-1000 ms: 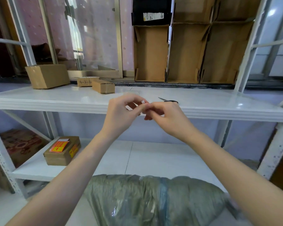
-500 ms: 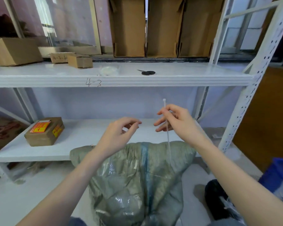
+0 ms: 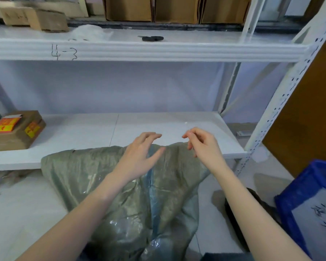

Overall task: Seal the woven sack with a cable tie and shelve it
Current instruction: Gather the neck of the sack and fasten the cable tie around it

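A grey-green woven sack (image 3: 120, 194) with a blue stripe stands on the floor in front of me, its slack top leaning against the lower white shelf (image 3: 83, 132). My left hand (image 3: 139, 153) hovers over the sack's top edge, fingers spread, holding nothing. My right hand (image 3: 203, 146) is just right of it, thumb and forefinger pinched on a thin white cable tie (image 3: 186, 123). Only the tie's tip shows, above the fingers. Neither hand grips the sack.
The upper shelf (image 3: 158, 49), marked 4-3, carries black scissors (image 3: 151, 38), a clear plastic bag (image 3: 90, 32) and small cartons. A taped cardboard box (image 3: 17, 130) sits at the lower shelf's left end. A perforated white post (image 3: 282, 102) and a blue crate (image 3: 309, 185) are on the right.
My hands came apart and dropped from the upper shelf's height down to the sack's top. The view tilted down. My right hand kept the cable tie.
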The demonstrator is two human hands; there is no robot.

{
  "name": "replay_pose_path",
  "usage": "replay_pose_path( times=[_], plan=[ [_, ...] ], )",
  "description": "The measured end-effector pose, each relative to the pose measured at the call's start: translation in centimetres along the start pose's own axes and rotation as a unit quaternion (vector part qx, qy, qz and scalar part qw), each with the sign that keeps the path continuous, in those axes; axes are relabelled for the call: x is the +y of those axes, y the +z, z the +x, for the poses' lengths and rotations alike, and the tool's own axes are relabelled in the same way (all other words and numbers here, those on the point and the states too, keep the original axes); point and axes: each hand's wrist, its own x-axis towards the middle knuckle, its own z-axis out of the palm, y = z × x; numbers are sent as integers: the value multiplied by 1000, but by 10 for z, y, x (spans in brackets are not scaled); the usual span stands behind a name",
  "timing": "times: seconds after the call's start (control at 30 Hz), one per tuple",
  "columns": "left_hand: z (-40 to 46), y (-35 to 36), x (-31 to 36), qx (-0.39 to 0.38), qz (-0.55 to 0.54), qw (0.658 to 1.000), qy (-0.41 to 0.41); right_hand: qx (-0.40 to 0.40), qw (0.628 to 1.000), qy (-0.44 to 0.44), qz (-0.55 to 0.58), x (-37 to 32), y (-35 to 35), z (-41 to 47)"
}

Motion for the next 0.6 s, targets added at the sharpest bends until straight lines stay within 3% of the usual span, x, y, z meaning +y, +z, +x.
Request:
replay_pose_path(
  times=[0.3,0.47,0.6],
  plan=[
    [34,42,5,43,92,995,8,66,976,41,-205,39,-14,32],
    [32,47,6,44,116,992,3,54,927,93,-359,45,-6,30],
    [31,47,6,47,122,991,-10,20,914,163,-372,44,-9,21]
  ],
)
